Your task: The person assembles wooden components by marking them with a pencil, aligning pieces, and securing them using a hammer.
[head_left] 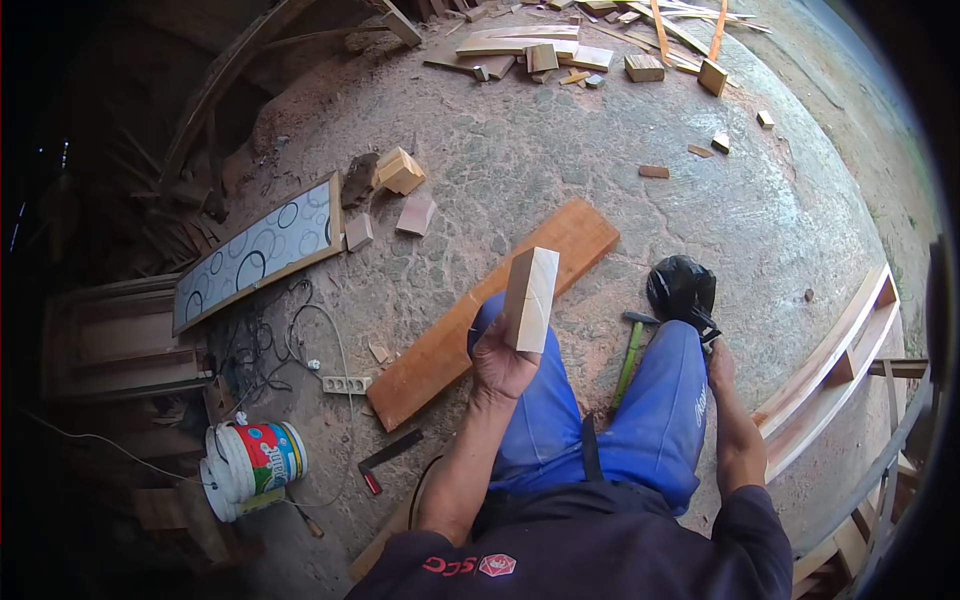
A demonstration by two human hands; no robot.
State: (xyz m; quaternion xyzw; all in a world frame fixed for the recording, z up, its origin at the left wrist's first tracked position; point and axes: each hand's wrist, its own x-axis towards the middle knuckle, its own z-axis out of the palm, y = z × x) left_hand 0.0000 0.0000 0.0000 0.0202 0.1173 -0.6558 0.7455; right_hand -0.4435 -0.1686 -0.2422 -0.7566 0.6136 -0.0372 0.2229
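Note:
My left hand (502,368) grips a pale wooden block (530,295) by its lower end and holds it up above my left knee. Beside my right knee, my right hand (718,362) is closed at a small dark thing (708,328) that I cannot make out. Just beyond that hand lies a black plastic bag (680,286). A hammer with a green handle (629,358) rests on the ground between my legs. Partly under my left leg, a long reddish-brown plank (430,375) stretches across the floor.
To the left are a framed panel with a circle pattern (262,250), a power strip (346,385), a try square (388,460) and a white bucket (230,468) on its side. A wooden frame (835,370) stands right. Offcuts (525,45) lie piled at the far side.

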